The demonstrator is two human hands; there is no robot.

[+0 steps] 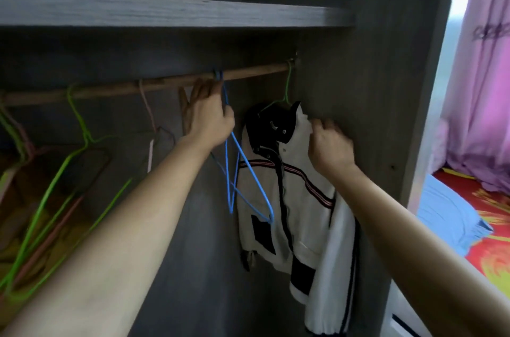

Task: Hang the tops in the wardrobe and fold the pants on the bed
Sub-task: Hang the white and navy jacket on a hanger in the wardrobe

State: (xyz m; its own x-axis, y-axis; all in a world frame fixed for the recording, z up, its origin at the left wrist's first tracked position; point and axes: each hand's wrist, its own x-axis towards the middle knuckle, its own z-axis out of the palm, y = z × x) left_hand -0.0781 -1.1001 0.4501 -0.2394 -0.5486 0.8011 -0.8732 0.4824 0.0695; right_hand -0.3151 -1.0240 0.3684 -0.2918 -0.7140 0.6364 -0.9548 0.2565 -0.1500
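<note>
- In the wardrobe [358, 82], the left hand [205, 118] grip is clamped on the blue hanger [242, 168] under the rail [165, 84].
- The right hand [329, 146] grip pinches the white jacket [303, 204], hanging on the green hanger [287, 88].
- Risk: a pull may slide the jacket off this thin hanger.

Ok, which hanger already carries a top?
The green wire hanger at the wooden rail's right end, holding the white-and-black jacket; the blue wire hanger is bare.

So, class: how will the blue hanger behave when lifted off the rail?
The blue hanger looks like thin wire, so probably light and a little springy. Hanging from one hook, it will likely swing. Its open frame overlaps the white jacket and might snag it.
</note>
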